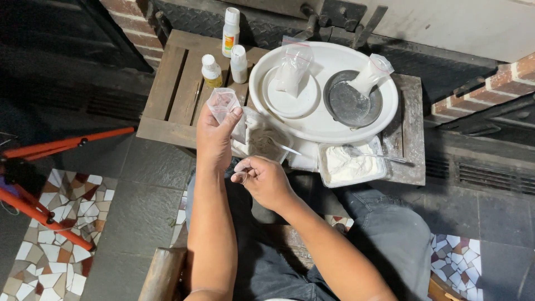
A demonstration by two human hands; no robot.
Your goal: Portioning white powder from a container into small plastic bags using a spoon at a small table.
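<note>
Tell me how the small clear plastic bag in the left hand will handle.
The small clear bag is probably floppy: its film looks crumpled where the left hand pinches it. It is likely very light, since it looks nearly empty. The thin, glossy film may slip, so a pinch near the edge seems safer than a loose grip.
</note>
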